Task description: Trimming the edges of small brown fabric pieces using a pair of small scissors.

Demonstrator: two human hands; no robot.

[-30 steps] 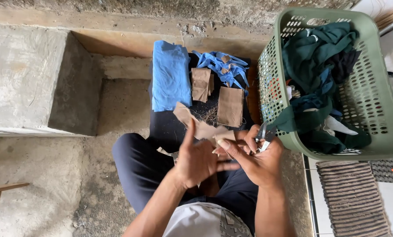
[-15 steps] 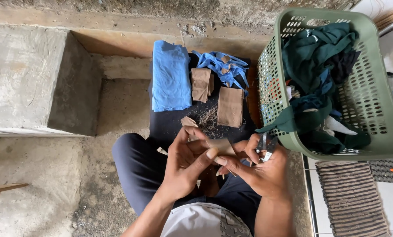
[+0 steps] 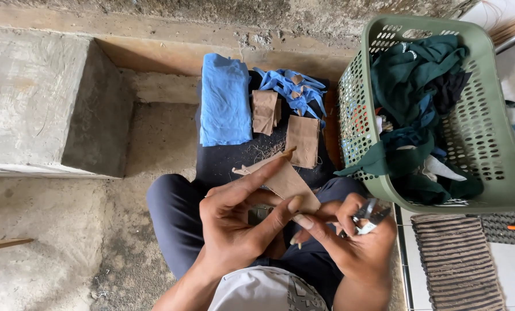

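A brown cloth scrap (image 3: 283,179) is held over the person's lap, in front of a dark worktop (image 3: 228,162). The left hand (image 3: 234,227) is closed on it, the scrap pinched between thumb and outstretched fingers. The right hand (image 3: 355,242) touches the scrap's lower corner with thumb and forefinger, while its other fingers curl shut around small metal snips (image 3: 369,216). On the worktop lie a folded blue cloth (image 3: 225,101), two more brown pieces (image 3: 302,140), and a tangle of blue strips (image 3: 295,89). Just to the right stands a green basket (image 3: 499,144) heaped with dark green clothes (image 3: 413,80). A striped mat (image 3: 456,259) lies below it.
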